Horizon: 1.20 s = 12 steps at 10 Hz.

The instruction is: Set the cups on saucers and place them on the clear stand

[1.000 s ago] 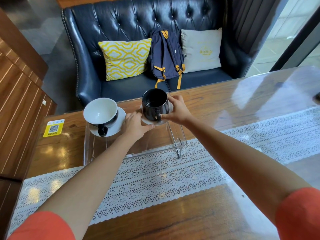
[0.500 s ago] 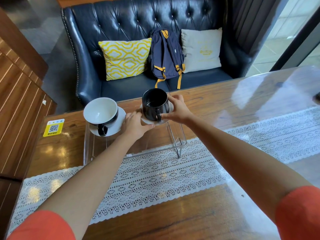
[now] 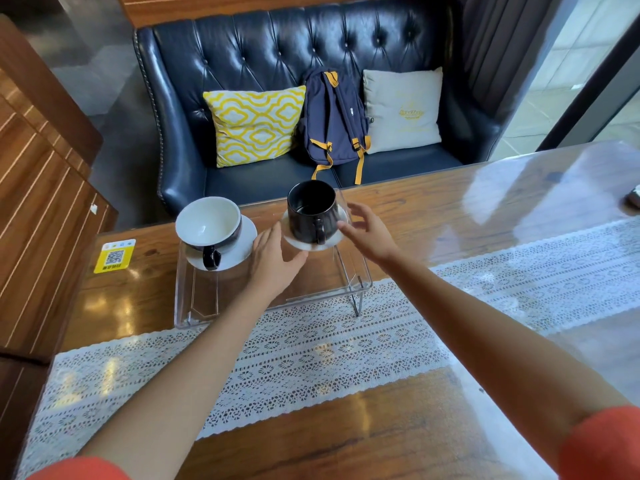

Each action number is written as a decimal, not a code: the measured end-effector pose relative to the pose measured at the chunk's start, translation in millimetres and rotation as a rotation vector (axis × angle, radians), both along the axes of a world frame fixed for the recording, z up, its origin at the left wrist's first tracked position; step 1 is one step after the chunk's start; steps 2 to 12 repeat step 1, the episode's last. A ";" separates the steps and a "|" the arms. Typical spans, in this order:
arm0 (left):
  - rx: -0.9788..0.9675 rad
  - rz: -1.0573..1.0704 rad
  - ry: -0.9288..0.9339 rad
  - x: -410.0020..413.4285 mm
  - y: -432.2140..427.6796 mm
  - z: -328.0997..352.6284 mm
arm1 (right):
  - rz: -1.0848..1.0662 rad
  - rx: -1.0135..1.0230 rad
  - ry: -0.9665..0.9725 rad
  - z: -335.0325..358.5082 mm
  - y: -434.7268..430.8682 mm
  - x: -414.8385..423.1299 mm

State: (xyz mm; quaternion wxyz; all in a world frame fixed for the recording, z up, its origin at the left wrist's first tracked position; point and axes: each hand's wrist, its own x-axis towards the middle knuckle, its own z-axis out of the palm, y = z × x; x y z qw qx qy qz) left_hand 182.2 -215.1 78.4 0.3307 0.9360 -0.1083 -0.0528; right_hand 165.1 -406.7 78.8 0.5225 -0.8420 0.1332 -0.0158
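Observation:
A clear acrylic stand point(image 3: 353, 287) sits at the table's far edge. On its left end rests a wide cup, white inside and dark outside point(image 3: 209, 227), on a white saucer point(image 3: 244, 249). On its right end a black mug point(image 3: 312, 211) stands upright on a second white saucer point(image 3: 331, 241), handle toward me. My left hand point(image 3: 273, 259) hovers open just left of that saucer, fingers spread. My right hand point(image 3: 369, 233) is open to the right of the mug, fingers apart, off the mug.
A white lace runner point(image 3: 311, 351) crosses the wooden table point(image 3: 433, 209) in front of the stand. A yellow QR sticker point(image 3: 115, 256) lies at the left. Behind the table stands a dark leather sofa point(image 3: 263, 57) with cushions and a navy backpack point(image 3: 334, 119).
Both hands have let go of the black mug and its saucer and drawn back a little, fingers spreading. The mug and saucer now rest on the stand.

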 end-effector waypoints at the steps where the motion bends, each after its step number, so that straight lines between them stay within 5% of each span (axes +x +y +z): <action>1: -0.211 0.010 -0.235 -40.2 20.5 -0.3 | -0.158 0.127 -0.059 -2.1 -2.1 -30.3; 12: -0.211 0.010 -0.235 -40.2 20.5 -0.3 | -0.158 0.127 -0.059 -2.1 -2.1 -30.3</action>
